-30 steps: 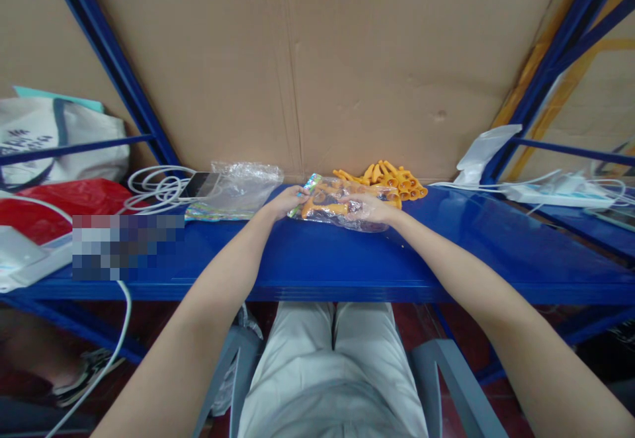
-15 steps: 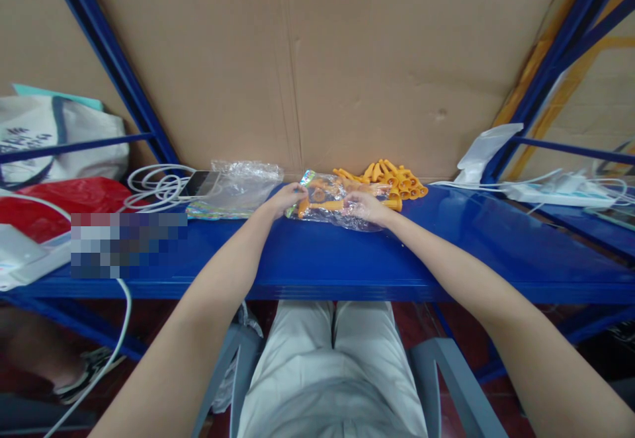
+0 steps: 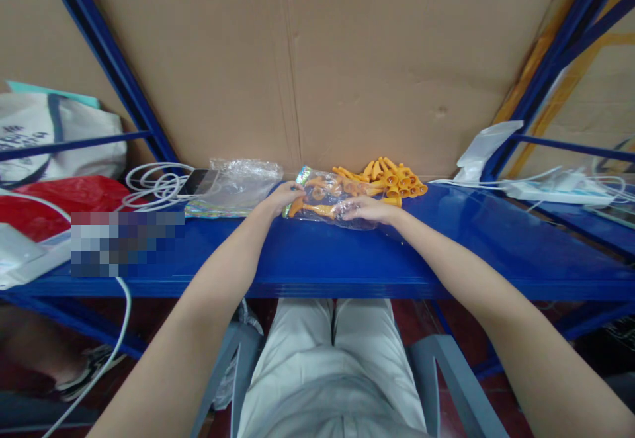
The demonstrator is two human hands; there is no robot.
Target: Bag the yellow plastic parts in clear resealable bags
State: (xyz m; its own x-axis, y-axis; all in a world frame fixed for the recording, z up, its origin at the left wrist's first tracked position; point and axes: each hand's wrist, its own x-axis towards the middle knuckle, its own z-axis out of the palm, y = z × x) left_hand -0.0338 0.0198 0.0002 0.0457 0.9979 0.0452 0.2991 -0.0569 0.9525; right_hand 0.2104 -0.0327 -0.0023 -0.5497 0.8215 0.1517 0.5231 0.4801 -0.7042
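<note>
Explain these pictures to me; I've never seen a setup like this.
There is no machine here: a person works with two bare hands. One camera, worn on the head, looks forward and down over the arms. On the blue tabletop lie a heap of orange pieces and, further left, clear plastic packaging and a coiled white cable. The left hand holds one end of a clear bag with orange pieces in it. The right hand is at the bag's other end; its exact grip is unclear.

Bag [image 3: 323, 198] left of pile [image 3: 404, 183] (contact unclear)
</note>
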